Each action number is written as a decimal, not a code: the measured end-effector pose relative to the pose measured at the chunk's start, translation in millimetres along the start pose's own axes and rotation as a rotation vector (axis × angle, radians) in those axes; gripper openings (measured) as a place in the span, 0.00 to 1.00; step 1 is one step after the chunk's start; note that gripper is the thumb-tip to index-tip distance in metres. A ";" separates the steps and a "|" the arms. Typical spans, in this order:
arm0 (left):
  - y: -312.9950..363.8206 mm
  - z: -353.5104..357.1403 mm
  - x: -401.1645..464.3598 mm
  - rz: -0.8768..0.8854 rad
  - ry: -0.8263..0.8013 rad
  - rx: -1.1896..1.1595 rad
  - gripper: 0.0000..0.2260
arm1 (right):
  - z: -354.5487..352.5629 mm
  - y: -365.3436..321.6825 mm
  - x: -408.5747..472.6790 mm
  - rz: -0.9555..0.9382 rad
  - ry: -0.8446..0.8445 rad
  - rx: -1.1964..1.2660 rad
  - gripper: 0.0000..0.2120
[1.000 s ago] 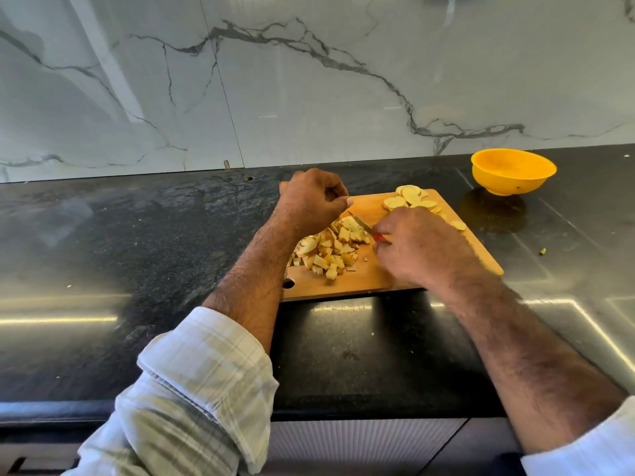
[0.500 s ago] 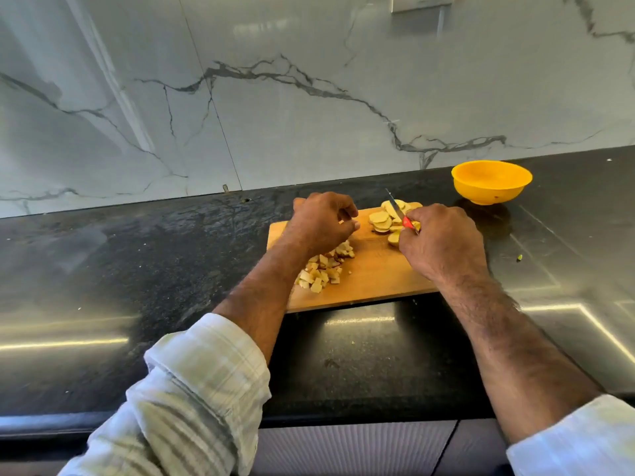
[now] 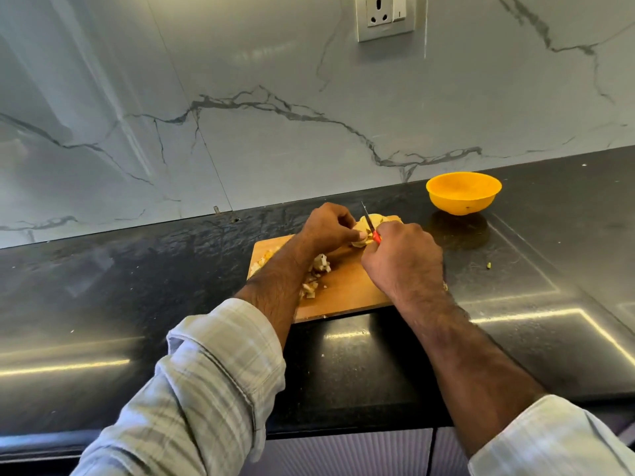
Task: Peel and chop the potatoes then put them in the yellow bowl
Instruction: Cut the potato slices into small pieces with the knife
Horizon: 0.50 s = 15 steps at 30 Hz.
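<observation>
A rectangular wooden cutting board (image 3: 347, 286) lies on the glossy black stone counter (image 3: 103, 286) at the centre of the frame, its near edge just short of the counter's front lip. At the far end of the board, a little above frame centre, sits a small stack of pale yellow potato slices (image 3: 369, 224). The left hand (image 3: 326, 230) comes in from the lower left, its fingers curled and its fingertips pinching the left side of that stack. The right hand (image 3: 402, 262) comes in from the lower right with its fingers clenched round a small knife with a red handle (image 3: 371, 228); only a sliver of red shows above the fist, and the thin dark blade points up and away over the slices (whether the edge is actually in the potato I cannot tell from here).

Nearer on the board, partly hidden under the left forearm, lies a loose pile of chopped potato cubes (image 3: 318, 273). A few more bits sit at the board's left corner.

The round yellow plastic bowl (image 3: 464, 194) stands on the counter to the upper right of the board, well apart from it, close to the grey-veined white marble backsplash (image 3: 240, 132). A white wall socket (image 3: 385, 15) is set into the backsplash at the top of the frame. Both forearms are bare, with pale checked shirt sleeves (image 3: 206, 389) rolled up.
</observation>
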<state>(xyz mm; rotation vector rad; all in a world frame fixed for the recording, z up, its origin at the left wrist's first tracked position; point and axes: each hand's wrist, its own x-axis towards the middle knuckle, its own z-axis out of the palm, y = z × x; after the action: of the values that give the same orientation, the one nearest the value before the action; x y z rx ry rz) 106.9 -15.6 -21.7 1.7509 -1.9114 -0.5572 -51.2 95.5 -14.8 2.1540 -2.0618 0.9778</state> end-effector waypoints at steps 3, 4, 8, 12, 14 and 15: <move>-4.9 -3.0 -2.6 -0.015 0.040 -0.078 0.07 | 2.3 -0.4 0.0 -0.035 -0.003 0.008 0.16; -6.0 -4.6 -3.7 -0.020 0.043 -0.096 0.07 | 3.3 -0.6 0.2 -0.041 -0.003 0.006 0.16; -4.3 -10.4 -6.9 -0.012 0.052 -0.153 0.04 | 3.1 0.1 0.2 -0.021 0.004 0.009 0.15; -6.6 -23.9 -11.5 0.009 0.170 -0.138 0.05 | 0.2 -1.2 -1.9 -0.036 0.017 0.012 0.14; -13.5 -35.7 -17.4 0.002 0.212 -0.133 0.05 | 0.2 -4.0 -3.2 -0.073 -0.035 -0.002 0.14; -17.7 -41.2 -21.0 0.005 0.215 -0.119 0.05 | 0.6 -5.3 -4.1 -0.088 -0.087 -0.013 0.14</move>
<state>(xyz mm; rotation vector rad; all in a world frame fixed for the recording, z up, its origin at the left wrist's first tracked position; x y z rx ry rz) 147.1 4.7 -1.0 1.6583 -1.7001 -0.4515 -45.9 99.6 -14.9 2.2980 -1.9824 0.8745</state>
